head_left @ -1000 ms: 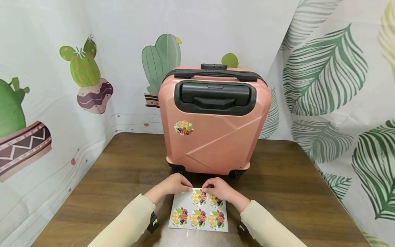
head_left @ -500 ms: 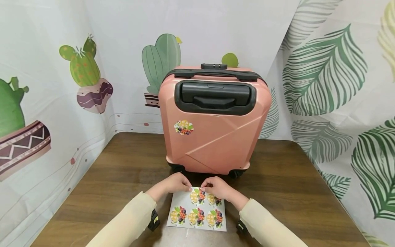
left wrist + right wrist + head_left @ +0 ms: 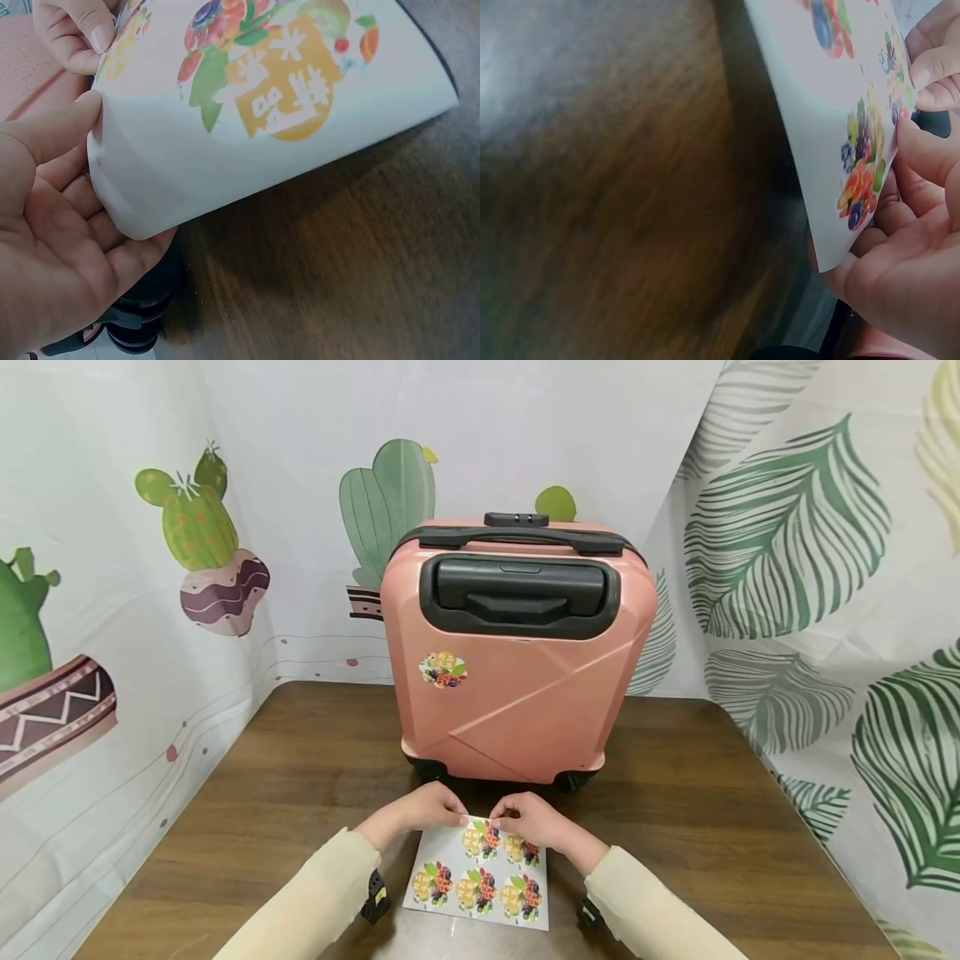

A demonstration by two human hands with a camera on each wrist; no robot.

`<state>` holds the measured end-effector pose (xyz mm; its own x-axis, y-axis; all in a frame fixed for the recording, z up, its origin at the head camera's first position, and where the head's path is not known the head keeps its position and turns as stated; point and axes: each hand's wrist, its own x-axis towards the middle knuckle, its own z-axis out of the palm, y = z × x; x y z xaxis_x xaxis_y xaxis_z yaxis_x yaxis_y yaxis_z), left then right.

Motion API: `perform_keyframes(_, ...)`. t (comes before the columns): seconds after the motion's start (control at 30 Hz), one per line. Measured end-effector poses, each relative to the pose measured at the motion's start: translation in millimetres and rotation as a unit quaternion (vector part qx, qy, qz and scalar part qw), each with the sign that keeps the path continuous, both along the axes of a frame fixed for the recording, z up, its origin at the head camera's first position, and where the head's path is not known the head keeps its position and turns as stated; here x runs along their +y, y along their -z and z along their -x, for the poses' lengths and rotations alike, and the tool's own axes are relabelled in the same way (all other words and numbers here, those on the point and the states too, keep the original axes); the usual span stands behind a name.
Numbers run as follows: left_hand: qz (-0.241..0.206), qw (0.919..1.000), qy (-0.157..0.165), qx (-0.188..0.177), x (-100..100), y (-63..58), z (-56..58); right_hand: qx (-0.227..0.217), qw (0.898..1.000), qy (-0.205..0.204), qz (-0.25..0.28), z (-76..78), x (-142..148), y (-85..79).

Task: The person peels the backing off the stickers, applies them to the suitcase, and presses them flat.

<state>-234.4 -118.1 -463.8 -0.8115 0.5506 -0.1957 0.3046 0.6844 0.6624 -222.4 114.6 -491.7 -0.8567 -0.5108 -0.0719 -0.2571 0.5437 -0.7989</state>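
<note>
A white sticker sheet (image 3: 442,849) with several round fruit stickers lies low over the table in front of the suitcase. Its far left spot is bare. My left hand (image 3: 427,808) pinches the far edge near that bare spot, thumb on top and fingers beneath, as the left wrist view shows. Close beside it, my right hand (image 3: 915,225) pinches the same edge between thumb and fingers. In both wrist views the sheet bends at the held edge. Behind the hands stands a pink suitcase (image 3: 525,710), with one matching fruit sticker (image 3: 442,669) on its upper left face.
The brown wooden table (image 3: 300,760) carries the suitcase, whose dark wheels (image 3: 574,780) rest just beyond my hands. Its black retracted handle (image 3: 520,593) faces me. A cloth backdrop (image 3: 300,527) printed with cacti and leaves surrounds the table on the back and sides.
The sheet has shifted slightly left and its near edge has tilted a little. Both hands keep their pinch on the far edge. The whole head view has drifted slightly.
</note>
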Motion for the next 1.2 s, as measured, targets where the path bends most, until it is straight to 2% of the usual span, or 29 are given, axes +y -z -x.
perform_keyframes(0.23, 0.003, 1.0000, 0.003, 0.003, 0.6, 1.1, 0.5, 0.000, 1.000, -0.009, 0.002, 0.6, 1.7, -0.4)
perform_keyframes(0.5, -0.012, 0.9995, -0.022, -0.020, -0.8, 1.6, -0.9, -0.016, 1.000, 0.001, 0.013, -2.4, 1.8, -3.8)
perform_keyframes(0.77, -0.021, 0.9989, -0.028, -0.031, -1.6, 1.3, -0.3, 0.036, 0.999, 0.020, -0.001, -6.4, -2.9, -8.6)
perform_keyframes(0.93, -0.035, 0.9981, -0.029, -0.042, -1.0, -0.2, -0.8, 0.078, 0.997, 0.008, 0.003, -9.0, -7.3, -13.3)
perform_keyframes(1.2, -0.051, 0.9977, -0.018, -0.040, 0.0, -1.6, -1.2, 0.091, 0.996, 0.000, 0.011, -10.2, -13.6, -12.6)
